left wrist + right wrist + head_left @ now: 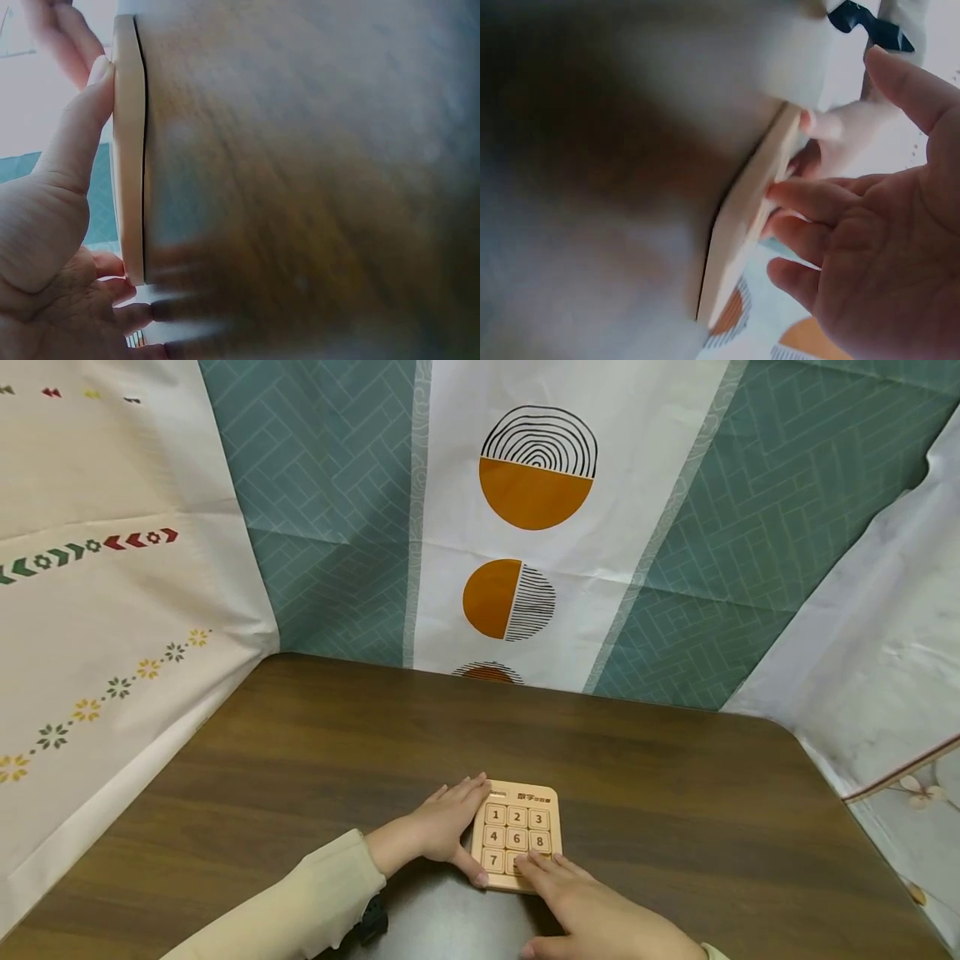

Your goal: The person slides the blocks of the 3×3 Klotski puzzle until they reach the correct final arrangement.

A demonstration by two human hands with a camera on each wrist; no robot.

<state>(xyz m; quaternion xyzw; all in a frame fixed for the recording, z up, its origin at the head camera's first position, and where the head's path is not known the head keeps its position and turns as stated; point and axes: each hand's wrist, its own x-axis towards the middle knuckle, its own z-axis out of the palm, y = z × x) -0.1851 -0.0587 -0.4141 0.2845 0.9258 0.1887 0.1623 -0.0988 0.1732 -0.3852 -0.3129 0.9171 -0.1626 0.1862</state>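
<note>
A light wooden number slide puzzle [517, 793] lies flat on the table, its top edge printed with characters. Its tiles read 1, 2, 3, then 4, 6, 8, with 7 at lower left; the rest of the bottom row is partly hidden under fingers. My left hand [450, 827] holds the puzzle's left side, thumb at the near corner and fingers by the far corner. With nearly straight fingers, my right hand [592, 906] touches the bottom row. In the left wrist view, the thumb [79, 127] meets the puzzle's edge [130, 150].
The dark brown wooden table [360, 727] extends around the puzzle. Patterned cloth [330, 527] hangs behind it, with white cloth [112, 610] at the left and pale cloth [885, 652] at the right. A black object [371, 920] shows beneath the left sleeve.
</note>
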